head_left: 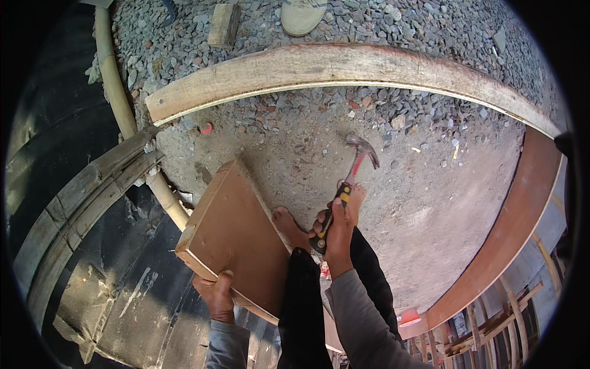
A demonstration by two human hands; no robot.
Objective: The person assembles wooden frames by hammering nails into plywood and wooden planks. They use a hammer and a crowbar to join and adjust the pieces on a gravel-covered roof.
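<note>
In my right hand [335, 232] is a claw hammer [353, 175], gripped round its black and yellow handle. Its metal head points away from me, raised over the dirt by my bare feet. My left hand [215, 294] holds the near edge of a brown plywood panel [236, 230] with thick wooden edging, thumb on top and fingers hidden beneath. The panel stands tilted beside my left leg, and a thin nail-like bit seems to stick out at its left corner.
A long pale board [344, 64] crosses ahead, with gravel [184, 37] beyond it. Bamboo poles [110, 80] and black sheeting [55, 104] lie left. To the right runs a brown board [513, 227]. A wood block [224, 26] and a shoe [302, 17] are at the far side.
</note>
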